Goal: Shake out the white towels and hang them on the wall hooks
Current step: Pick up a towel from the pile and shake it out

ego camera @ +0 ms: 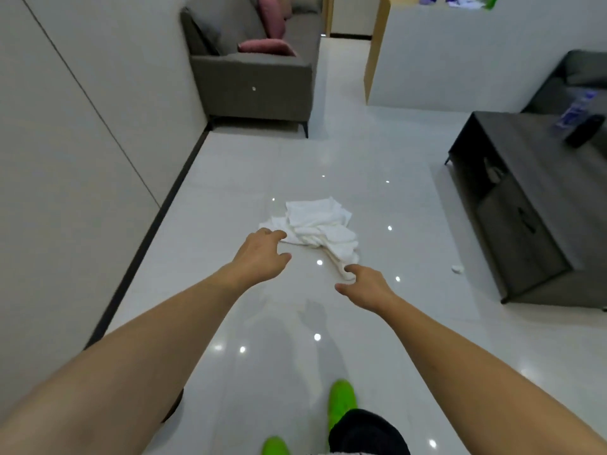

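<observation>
A glossy white tiled floor (377,198) runs between a pale panelled wall (82,159) on the left and dark furniture on the right, with ceiling lights mirrored in it as bright dots. No brand, label or writing can be read anywhere; the blue packet (573,110) on the worktop is too blurred to make out.

The white towels (320,226) lie in a loose crumpled heap on the floor, in the middle of the view, just ahead of both outstretched arms. The left hand (259,257) reaches toward the heap's near-left corner, fingers spread and slightly bent, fingertips at the cloth's edge; whether they touch it is hard to tell. The right hand (364,285) is at the heap's trailing near end, fingers relaxed and apart, the forefinger right beside the cloth tail. Neither grip has closed on anything.

A grey sofa (259,80) with pink cushions (267,47) stands against the far wall. To the right is a low dark worktop (525,178) carrying a black object (583,131), and a small white scrap (456,269) lies on the floor near its base. At the bottom edge are bright green shoes (341,402) and dark clothing. Nothing lies between the hands and the towels.
</observation>
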